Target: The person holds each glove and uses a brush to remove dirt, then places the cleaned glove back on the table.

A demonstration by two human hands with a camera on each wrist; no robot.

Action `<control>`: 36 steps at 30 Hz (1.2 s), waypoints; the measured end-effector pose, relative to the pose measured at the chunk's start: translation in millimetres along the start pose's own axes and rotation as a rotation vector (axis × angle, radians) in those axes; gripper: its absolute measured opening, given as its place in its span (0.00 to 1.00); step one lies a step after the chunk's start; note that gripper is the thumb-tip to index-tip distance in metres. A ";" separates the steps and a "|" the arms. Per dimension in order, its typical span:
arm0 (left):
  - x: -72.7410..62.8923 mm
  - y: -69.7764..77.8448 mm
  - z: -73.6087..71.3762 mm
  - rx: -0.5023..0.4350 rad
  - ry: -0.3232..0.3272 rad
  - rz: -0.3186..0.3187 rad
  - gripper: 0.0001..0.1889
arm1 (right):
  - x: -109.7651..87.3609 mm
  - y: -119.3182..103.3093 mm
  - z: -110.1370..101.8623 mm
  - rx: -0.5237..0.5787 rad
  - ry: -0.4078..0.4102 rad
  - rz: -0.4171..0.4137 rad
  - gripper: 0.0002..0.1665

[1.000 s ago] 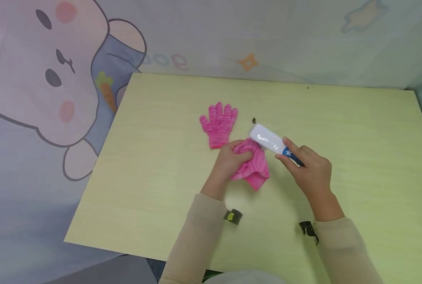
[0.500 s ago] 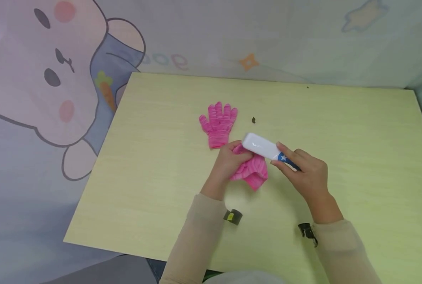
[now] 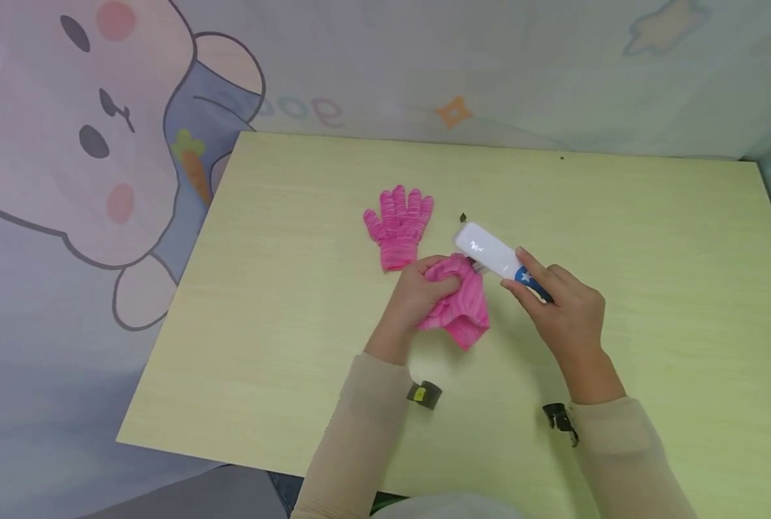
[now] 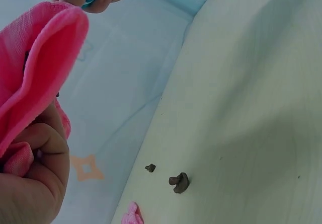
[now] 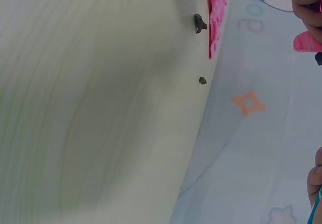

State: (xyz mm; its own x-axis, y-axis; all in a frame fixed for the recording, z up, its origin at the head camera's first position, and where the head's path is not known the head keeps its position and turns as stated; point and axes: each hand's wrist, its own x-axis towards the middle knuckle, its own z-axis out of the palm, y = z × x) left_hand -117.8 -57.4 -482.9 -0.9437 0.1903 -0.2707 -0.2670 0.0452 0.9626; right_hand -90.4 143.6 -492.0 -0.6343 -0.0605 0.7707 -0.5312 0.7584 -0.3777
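Observation:
My left hand (image 3: 423,288) grips a bunched pink glove (image 3: 466,306) above the table, its cuff hanging open toward me. In the left wrist view the fingers curl into the glove's fabric. My right hand (image 3: 567,303) holds a brush (image 3: 489,250) by its blue, star-marked handle. The brush has a white back, and pale bristles show beneath it, against or very near the glove's upper edge. A dark spot shows on the glove there. The second pink glove (image 3: 398,227) lies flat, fingers pointing away, just beyond my left hand.
Small dark brown lumps lie on the pale wooden table (image 3: 262,288): one lump (image 4: 178,182) and a smaller bit (image 4: 150,168) show in the left wrist view. A printed curtain (image 3: 385,65) hangs behind the table's far edge.
The brush has moved down and left over the held glove, then back up and right to its upper edge. My left hand and the flat glove have stayed nearly still.

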 end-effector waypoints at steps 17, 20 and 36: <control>1.6 -2.0 -2.4 -0.031 -0.036 -0.032 0.15 | 0.8 1.4 -0.5 0.035 -0.048 -0.025 0.29; 1.3 -1.9 -2.8 -0.031 -0.040 -0.045 0.14 | 1.5 1.2 -1.5 0.029 -0.035 0.035 0.30; 6.5 -5.7 -0.1 -0.026 -0.003 -0.066 0.16 | 1.2 0.7 1.9 0.000 -0.079 0.146 0.34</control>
State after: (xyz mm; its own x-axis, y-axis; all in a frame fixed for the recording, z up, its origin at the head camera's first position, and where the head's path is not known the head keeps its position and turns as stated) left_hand -122.4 -56.6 -490.2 -0.9232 0.1906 -0.3337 -0.3339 0.0322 0.9421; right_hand -92.6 142.9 -492.3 -0.7468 0.0000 0.6650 -0.4299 0.7630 -0.4828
